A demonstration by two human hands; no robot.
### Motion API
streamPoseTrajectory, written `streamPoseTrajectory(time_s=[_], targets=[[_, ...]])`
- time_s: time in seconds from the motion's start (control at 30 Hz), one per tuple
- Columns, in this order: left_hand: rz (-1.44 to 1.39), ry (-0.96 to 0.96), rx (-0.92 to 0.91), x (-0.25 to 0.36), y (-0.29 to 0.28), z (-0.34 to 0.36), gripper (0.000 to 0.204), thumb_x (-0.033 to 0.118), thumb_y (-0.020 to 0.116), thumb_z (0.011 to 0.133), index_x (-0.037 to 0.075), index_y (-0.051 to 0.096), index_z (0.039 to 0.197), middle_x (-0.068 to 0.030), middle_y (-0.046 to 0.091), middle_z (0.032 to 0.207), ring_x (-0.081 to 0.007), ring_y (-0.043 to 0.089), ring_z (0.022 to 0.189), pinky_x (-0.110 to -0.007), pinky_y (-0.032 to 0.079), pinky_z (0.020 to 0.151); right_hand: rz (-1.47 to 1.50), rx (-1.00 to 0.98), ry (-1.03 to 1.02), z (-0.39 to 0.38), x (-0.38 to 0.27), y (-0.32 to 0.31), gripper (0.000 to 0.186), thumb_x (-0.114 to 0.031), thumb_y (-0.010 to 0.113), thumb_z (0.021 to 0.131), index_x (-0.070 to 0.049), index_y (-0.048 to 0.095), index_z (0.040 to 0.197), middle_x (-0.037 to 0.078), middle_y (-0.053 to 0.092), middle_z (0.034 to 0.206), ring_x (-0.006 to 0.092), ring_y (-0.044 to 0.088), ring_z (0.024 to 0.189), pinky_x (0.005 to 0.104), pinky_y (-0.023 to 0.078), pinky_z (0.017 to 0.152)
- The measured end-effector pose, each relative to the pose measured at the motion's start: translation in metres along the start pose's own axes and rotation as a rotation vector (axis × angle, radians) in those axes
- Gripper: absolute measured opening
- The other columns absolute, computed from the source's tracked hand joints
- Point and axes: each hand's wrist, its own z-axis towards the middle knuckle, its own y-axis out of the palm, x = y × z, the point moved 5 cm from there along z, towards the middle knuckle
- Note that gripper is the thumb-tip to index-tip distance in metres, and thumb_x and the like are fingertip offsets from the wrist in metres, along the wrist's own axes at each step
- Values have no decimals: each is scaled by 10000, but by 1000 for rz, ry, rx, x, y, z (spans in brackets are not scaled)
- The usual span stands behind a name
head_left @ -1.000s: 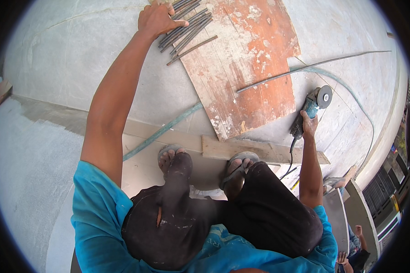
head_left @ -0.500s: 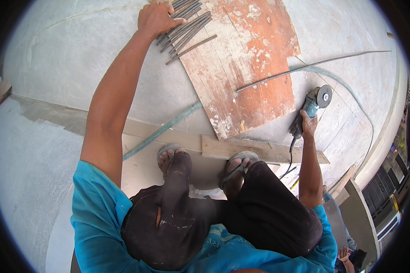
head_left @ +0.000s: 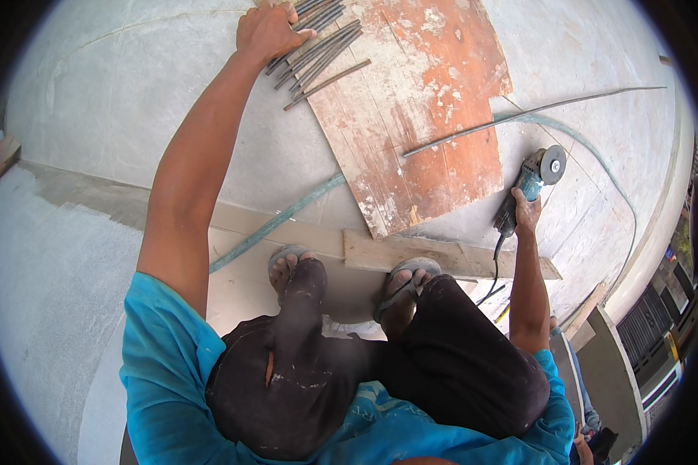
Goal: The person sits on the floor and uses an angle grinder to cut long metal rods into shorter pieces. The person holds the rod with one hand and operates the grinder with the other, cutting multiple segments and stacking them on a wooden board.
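At the top of the view my left hand [head_left: 267, 32] grips the ends of a bundle of short cut steel rods [head_left: 318, 56]. Its thumb lies across them, and its fingertips are partly hidden near the frame's edge. The rods rest on a worn plywood sheet [head_left: 434, 85] with flaking orange and white patches. One short rod [head_left: 329, 84] lies a little apart from the bundle. To the right, my right hand [head_left: 526, 209] is wrapped around an angle grinder [head_left: 530, 180], its disc facing up. A long thin rod [head_left: 481, 130] extends over the sheet's right edge.
A green hose [head_left: 279, 222] passes under the plywood and curves away at right. A wooden plank [head_left: 442, 256] lies in front of my sandalled feet. The grinder's black cord [head_left: 495, 260] hangs near it. Part of another person [head_left: 585, 446] shows at the lower right.
Several rods beside my left hand have shifted slightly. The other person's hand at the lower right has moved. My right hand and the grinder stay almost still.
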Motion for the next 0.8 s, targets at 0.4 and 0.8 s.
streamPoseTrajectory(time_s=[0.4,0.8], targets=[[-120,-18,122,-11,6,4,506,607,720,881,185,721,1159,-105,740,1091,-278,719,1012,-434,566,864,15,4,31,-2,2,-1,471,-245,817,822,-30,626,1195,70,687,1033,184,644,924,363,516,844],[-200,-196,-15,-36,14,28,320,555,672,938,325,775,1135,-69,772,1096,-271,727,1039,-433,571,865,21,1,-6,1,5,-3,482,-247,817,817,-23,629,1200,72,683,1058,198,638,951,363,503,882]])
